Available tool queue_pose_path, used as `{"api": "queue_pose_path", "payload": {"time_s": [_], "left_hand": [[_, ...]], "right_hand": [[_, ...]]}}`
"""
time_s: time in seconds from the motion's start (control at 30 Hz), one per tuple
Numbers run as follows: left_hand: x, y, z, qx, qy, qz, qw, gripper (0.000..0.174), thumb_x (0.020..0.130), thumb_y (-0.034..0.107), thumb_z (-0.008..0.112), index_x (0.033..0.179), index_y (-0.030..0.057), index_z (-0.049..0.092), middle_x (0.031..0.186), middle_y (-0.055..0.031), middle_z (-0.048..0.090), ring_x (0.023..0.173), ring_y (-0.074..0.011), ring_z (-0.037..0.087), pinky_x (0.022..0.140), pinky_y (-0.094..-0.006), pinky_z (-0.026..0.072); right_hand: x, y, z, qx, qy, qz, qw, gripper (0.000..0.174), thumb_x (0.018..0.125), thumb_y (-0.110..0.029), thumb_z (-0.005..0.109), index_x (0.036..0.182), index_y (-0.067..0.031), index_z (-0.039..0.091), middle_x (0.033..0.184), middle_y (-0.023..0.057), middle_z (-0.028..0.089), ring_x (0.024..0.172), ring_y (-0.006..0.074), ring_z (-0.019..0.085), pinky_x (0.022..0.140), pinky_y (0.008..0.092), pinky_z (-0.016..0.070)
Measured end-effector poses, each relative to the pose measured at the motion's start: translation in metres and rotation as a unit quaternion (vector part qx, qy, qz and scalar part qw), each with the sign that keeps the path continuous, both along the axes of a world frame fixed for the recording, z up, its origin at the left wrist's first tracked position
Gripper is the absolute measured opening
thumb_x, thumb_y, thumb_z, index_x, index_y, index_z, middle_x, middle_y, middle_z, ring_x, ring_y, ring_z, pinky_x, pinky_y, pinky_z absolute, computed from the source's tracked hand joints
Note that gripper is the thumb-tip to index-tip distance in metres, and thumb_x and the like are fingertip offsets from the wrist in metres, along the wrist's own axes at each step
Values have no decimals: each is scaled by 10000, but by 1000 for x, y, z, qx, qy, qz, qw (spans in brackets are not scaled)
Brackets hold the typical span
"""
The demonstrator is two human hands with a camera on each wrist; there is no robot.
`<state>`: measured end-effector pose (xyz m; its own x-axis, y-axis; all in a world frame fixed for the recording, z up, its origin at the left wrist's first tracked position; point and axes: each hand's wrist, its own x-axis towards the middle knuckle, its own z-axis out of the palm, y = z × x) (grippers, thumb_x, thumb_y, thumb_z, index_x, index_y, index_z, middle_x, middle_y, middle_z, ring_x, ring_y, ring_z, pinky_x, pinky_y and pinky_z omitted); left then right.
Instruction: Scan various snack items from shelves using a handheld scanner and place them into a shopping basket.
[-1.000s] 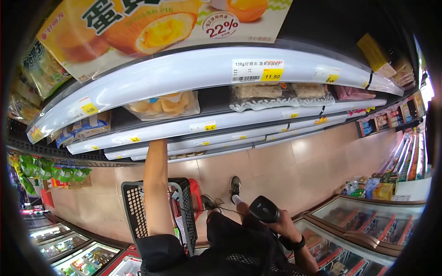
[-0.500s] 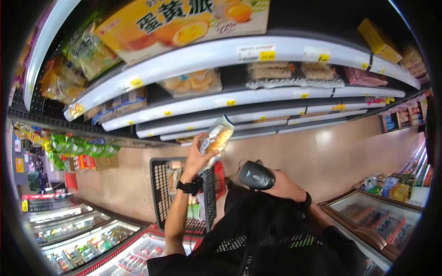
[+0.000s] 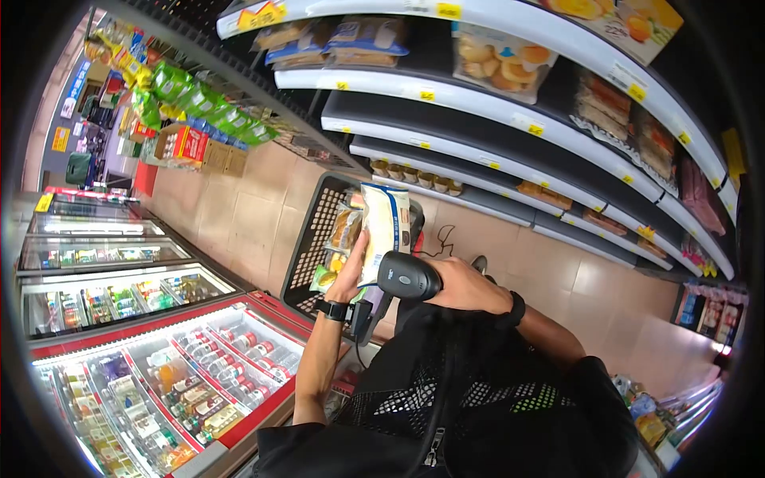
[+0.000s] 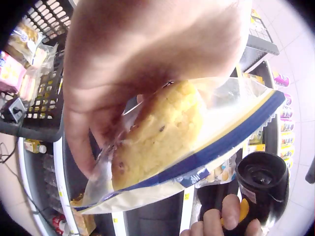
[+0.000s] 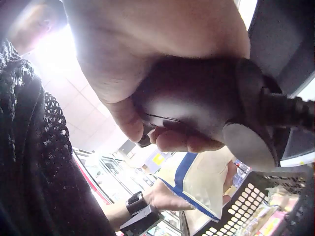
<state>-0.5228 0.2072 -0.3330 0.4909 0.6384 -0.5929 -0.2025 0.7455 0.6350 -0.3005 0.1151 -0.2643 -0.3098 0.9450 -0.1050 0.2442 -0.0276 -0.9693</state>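
Observation:
My left hand (image 3: 349,272) grips a clear and white plastic pack of bread (image 3: 379,223) with a blue stripe, held up beside the shopping basket. In the left wrist view, a yellow loaf with dark specks (image 4: 160,132) shows through the film. My right hand (image 3: 472,288) holds a black barcode scanner (image 3: 408,276), its head close to the lower end of the pack and overlapping it in the head view. Fingers (image 5: 170,140) curl round the scanner's handle in the right wrist view, where a cable leaves its end.
The dark shopping basket (image 3: 301,259) holds several packaged foods (image 3: 344,229). Ahead and to the right stand curved shelves (image 3: 446,95) with bagged bakery goods and price tags. Glass-topped freezers (image 3: 191,374) full of bottles and packs line the left. Green snack bags (image 3: 199,99) hang at a shelf end.
My left hand has come out from the shelf with the bread pack and drawn it back over the basket. The scanner has moved left to the pack. My view has turned left.

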Motion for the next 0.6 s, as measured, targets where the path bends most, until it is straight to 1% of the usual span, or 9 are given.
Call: {"api": "queue_pose_path", "payload": {"time_s": [0.13,0.17,0.2,0.33,0.4,0.43,0.47,0.53,0.6], "left_hand": [[-43,1,-18,-29,-27,33,999,496,957,386,476,1310,38,449,1185,-60,590,994,-142,604,866,-277,490],[-58,3,-27,-25,2,37,999,496,931,369,532,1294,36,468,1144,-55,611,953,-138,614,839,-273,495],[-82,7,-47,-14,55,19,998,511,943,341,510,1348,47,402,1228,-69,564,1006,-145,591,869,-286,476],[-125,28,-36,148,215,-18,965,638,880,267,590,1398,20,310,1272,-123,506,1113,-187,519,957,-289,388],[-164,50,-98,271,294,-64,914,687,858,303,616,1388,-7,308,1292,-154,496,1119,-203,517,961,-301,385],[-164,55,-99,348,379,-76,854,727,824,356,642,1387,26,322,1233,-197,523,1086,-275,547,931,-345,418],[-166,59,-106,345,377,-79,856,727,824,356,642,1387,26,322,1233,-197,523,1086,-275,547,931,-345,418],[-165,72,-127,443,549,-153,692,709,802,384,647,1377,89,354,1116,-205,549,1008,-356,561,873,-400,451],[-162,78,-154,469,547,-150,677,702,763,417,658,1349,134,394,1016,-194,542,949,-395,550,821,-448,461]], "right_hand": [[-29,5,-8,1,-24,24,999,437,707,-204,702,1085,-23,577,897,233,634,859,391,614,737,422,487],[-35,4,-10,-1,-26,28,999,437,707,-204,702,1085,-23,577,897,233,634,859,391,614,737,422,487],[-42,3,-12,-8,-28,21,999,437,702,-189,699,1086,-22,577,904,233,633,869,390,611,743,424,484],[-60,-3,-27,-34,-33,-11,999,503,688,-178,712,1129,11,564,950,228,633,894,355,631,760,377,491],[-66,-8,-31,-34,-41,-9,999,519,697,-172,715,1158,3,557,961,208,644,897,335,640,778,365,491],[-68,-11,-22,-39,-39,-41,998,500,697,-159,707,1151,-10,559,948,208,646,891,348,634,783,376,485],[-70,-15,-18,-44,-37,-75,996,483,697,-145,699,1144,-23,562,936,208,648,886,361,628,787,388,478],[-71,-26,-34,-47,-12,-91,995,505,697,-139,705,1160,-5,554,966,201,648,906,348,632,797,375,479],[-68,-32,-37,-85,-41,-107,990,509,695,-141,706,1154,16,551,998,212,638,927,352,621,810,382,476]]}}
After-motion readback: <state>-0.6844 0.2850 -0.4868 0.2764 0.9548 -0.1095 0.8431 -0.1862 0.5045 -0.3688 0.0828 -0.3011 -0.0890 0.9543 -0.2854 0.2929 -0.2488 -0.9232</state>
